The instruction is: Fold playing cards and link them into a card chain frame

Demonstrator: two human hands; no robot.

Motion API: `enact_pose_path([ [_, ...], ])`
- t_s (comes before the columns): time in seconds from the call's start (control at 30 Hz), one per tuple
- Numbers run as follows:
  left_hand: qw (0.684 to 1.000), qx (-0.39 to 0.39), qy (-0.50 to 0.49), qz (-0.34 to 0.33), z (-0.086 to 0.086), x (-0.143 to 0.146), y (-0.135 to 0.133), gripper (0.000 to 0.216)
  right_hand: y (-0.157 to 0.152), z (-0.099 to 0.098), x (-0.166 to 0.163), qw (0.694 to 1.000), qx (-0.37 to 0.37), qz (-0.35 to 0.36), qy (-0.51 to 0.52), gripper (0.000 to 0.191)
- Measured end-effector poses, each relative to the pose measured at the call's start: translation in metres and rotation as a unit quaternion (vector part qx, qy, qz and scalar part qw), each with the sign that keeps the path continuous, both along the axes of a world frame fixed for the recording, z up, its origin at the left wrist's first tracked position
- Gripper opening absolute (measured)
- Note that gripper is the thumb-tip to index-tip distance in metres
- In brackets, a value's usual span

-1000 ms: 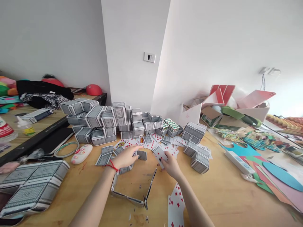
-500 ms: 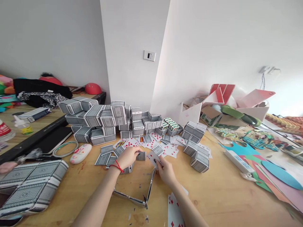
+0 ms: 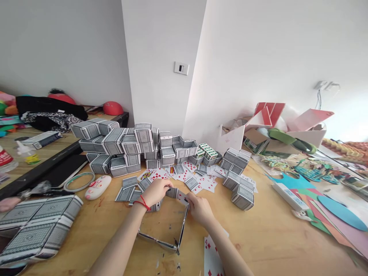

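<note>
My left hand point(image 3: 156, 192), with a red string on the wrist, pinches a grey-backed folded card point(image 3: 172, 193) that belongs to the far side of an open frame of folded cards point(image 3: 181, 230). My right hand point(image 3: 199, 207) is closed on a playing card point(image 3: 182, 198) with red pips, whose left end meets the folded card. Whether the two are slotted together I cannot tell. The frame stands on edge on the table, its near corner toward me. Under my right forearm lies a four of diamonds point(image 3: 212, 256).
Card-built blocks point(image 3: 115, 142) are stacked along the back, with more blocks point(image 3: 243, 197) at right and a large card piece point(image 3: 37, 226) at left. Loose cards point(image 3: 205, 184) spread behind my hands. A white mouse point(image 3: 98, 187) and a power strip point(image 3: 290, 196) flank them.
My right hand has brought its card left and slightly down, so its end now meets the folded card in my left hand. The folded card has tilted; my left hand has barely moved.
</note>
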State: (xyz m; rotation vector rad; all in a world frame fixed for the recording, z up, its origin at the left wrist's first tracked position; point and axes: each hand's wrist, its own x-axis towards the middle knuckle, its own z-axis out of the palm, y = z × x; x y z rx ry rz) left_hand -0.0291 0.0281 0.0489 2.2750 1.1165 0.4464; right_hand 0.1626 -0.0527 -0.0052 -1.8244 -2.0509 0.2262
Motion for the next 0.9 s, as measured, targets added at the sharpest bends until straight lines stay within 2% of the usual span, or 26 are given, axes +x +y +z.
enact_pose_path([
  [0.17, 1.000, 0.007, -0.002, -0.003, -0.002, 0.000, 0.001, 0.028, 0.003, 0.007, -0.001, 0.997, -0.019, 0.013, -0.070, 0.015],
  [0.33, 1.000, -0.007, -0.008, -0.022, -0.008, 0.005, -0.001, 0.029, 0.008, 0.011, -0.008, 0.997, -0.026, 0.034, -0.069, 0.017],
  [0.43, 1.000, -0.004, -0.006, -0.019, -0.010, 0.008, -0.002, 0.030, 0.009, 0.012, -0.011, 0.998, -0.039, 0.037, -0.013, 0.016],
  [0.6, 1.000, -0.009, -0.001, -0.012, -0.009, 0.008, -0.002, 0.030, 0.007, 0.006, -0.004, 0.986, -0.033, 0.033, 0.157, 0.019],
  [0.9, 1.000, -0.013, 0.005, -0.006, -0.009, 0.011, -0.005, 0.029, 0.008, -0.001, -0.008, 0.978, -0.006, 0.021, 0.207, 0.022],
])
